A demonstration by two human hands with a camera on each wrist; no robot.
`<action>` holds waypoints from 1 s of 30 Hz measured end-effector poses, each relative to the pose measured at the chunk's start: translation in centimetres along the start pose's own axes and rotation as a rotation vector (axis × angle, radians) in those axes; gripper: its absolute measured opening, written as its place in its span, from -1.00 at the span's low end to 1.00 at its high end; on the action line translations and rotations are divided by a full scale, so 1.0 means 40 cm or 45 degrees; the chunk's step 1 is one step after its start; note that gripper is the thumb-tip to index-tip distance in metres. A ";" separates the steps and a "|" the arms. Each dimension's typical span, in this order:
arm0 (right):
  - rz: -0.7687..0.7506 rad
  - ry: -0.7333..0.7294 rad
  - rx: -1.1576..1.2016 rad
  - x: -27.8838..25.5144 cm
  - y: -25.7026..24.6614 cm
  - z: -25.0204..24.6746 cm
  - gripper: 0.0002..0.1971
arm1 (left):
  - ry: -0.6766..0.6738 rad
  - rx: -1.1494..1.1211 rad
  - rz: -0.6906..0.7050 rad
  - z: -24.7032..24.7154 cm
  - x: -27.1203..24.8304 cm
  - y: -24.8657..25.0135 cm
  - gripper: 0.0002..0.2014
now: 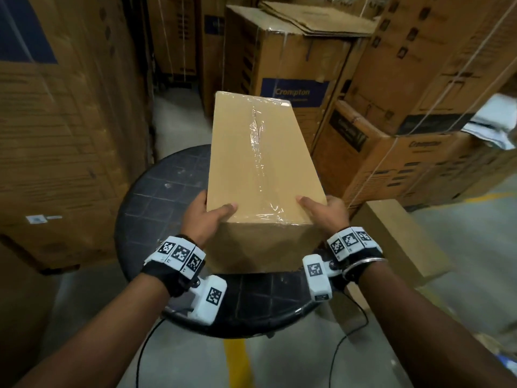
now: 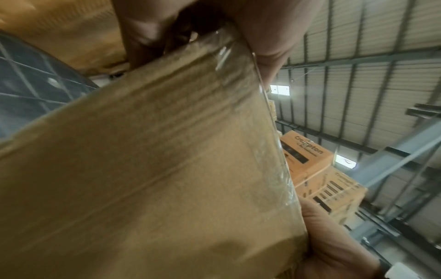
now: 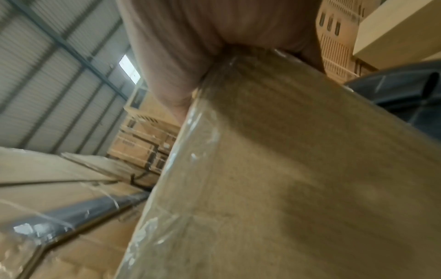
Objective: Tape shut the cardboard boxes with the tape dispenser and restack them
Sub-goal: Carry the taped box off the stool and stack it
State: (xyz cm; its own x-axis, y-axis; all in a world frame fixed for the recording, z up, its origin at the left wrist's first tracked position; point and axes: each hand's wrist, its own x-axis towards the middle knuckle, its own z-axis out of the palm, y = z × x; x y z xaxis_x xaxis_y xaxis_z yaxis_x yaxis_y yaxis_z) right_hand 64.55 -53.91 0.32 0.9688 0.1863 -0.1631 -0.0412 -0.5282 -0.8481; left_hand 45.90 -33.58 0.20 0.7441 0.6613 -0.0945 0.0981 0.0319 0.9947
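The stool point(image 1: 156, 197) is hemmed in by stacked cartons left point(image 1: 70, 135) and right point(image 1: 414, 152), and open floor point(image 1: 179, 119) is left only in the narrow aisle beyond.

A: What colour is the box point(image 1: 246, 169)?
B: Plain tan cardboard, with a shiny clear tape strip point(image 1: 258, 152) down the top.
A: And the bench point(image 1: 156, 197) under it?
B: Round, black, scored with a grid of pale lines.
A: The wrist bands point(image 1: 179, 254)?
B: White blocks printed with black-and-white square codes, on black straps.
A: Behind?
B: Brown cartons point(image 1: 291, 65), one with a dark blue panel lettered "Crompton". The floor point(image 1: 235, 362) is grey with a yellow stripe.
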 end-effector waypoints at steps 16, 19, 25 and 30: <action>0.158 0.333 0.084 0.240 0.235 -0.638 -0.22 | -0.400 0.140 0.024 0.705 0.069 0.115 -0.54; 0.187 0.370 0.064 0.307 0.310 -0.782 -0.21 | -0.449 0.134 -0.015 0.882 0.071 0.109 -0.59; 0.207 0.426 -0.009 0.418 0.466 -1.010 -0.37 | -0.546 0.097 -0.116 1.187 0.093 0.065 -0.40; 0.296 0.419 -0.010 0.503 0.594 -1.133 -0.43 | -0.673 0.111 -0.190 1.380 0.108 0.019 -0.69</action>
State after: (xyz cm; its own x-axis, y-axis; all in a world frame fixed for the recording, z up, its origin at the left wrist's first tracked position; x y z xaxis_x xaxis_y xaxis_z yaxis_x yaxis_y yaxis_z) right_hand 94.14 -100.26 -0.25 0.9603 -0.2136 -0.1793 -0.2682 -0.5313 -0.8036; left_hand 85.67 -72.07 -1.72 0.9461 0.1873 -0.2642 0.2653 0.0195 0.9640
